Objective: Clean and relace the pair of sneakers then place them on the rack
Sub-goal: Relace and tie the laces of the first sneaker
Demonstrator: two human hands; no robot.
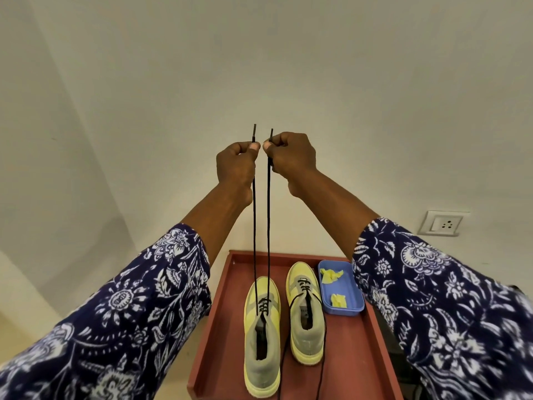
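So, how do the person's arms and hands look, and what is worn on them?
Both arms wear loose navy blue sleeves printed with white flowers and leaves, ending partway along the forearms. The left hand and right hand are bare: no gloves, rings, watch or bracelet show.

Yellow and grey on both sneakers: left sneaker and right sneaker, each with a pale yellow sole. Black laces. Reddish-brown table. Light blue tray with yellow cloth scraps. Navy sleeves patterned with white flowers. Off-white wall, white socket.
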